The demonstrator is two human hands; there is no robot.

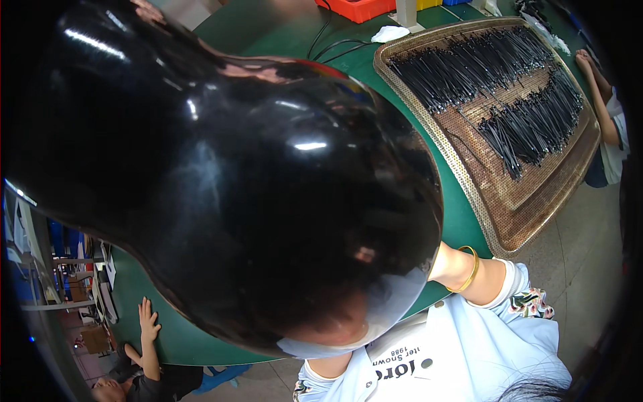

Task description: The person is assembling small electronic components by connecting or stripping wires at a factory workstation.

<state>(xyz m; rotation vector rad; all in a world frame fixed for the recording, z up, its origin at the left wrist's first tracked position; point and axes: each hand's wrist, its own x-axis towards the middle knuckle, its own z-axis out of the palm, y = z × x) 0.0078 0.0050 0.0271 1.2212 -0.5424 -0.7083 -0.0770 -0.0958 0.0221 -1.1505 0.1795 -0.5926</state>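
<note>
A large, glossy black, rounded object [281,194] with a narrower neck toward the upper left fills the middle of the head view; I cannot tell its exact kind. It hides both my hands. My right forearm [485,278], with a gold bangle [469,270] at the wrist, passes behind its lower right edge. Only a short piece of my left forearm [328,365] shows below it. Whatever my hands hold or touch is out of sight. To the right, a perforated, brownish metal tray [462,164] bears many thin black rods [536,124] with shiny tips, laid in two rows.
The green table [462,214] extends beneath the tray. Black cables [335,47], a crumpled white cloth [390,34] and a red bin [358,8] are at the back. One person's hand [149,320] rests at the left table edge; another person's hand [585,62] is beside the tray.
</note>
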